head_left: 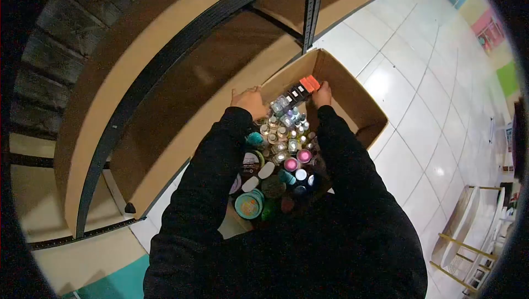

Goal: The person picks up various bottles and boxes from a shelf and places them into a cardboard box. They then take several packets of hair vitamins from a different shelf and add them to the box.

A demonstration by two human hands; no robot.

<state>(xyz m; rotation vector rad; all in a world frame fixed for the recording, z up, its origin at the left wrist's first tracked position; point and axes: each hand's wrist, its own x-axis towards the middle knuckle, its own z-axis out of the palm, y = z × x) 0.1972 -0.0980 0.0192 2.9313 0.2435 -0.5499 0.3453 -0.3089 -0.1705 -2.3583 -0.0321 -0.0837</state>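
A large open cardboard box [352, 81] sits before me, holding bottles and jars. My left hand [249, 102] is at its left rim, with fingers bent over the cardboard edge. Inside the box, my right hand [322, 96] has curled fingers against a small orange box [309, 83] at the end of a row. Small black boxes [295, 94] and clear bottles [280, 104] continue that row. Nearer me are several small bottles [282, 132], two pink-topped containers [304, 156] and a teal-rimmed round jar [249, 205]. My sleeves and body hide part of the contents.
A black metal rack with brown shelf boards [220, 62] stands close along the left, its upright post [312, 10] beside the box's far corner. White floor tiles [424, 90] extend to the right. A white-and-gold rack [468, 233] stands at lower right.
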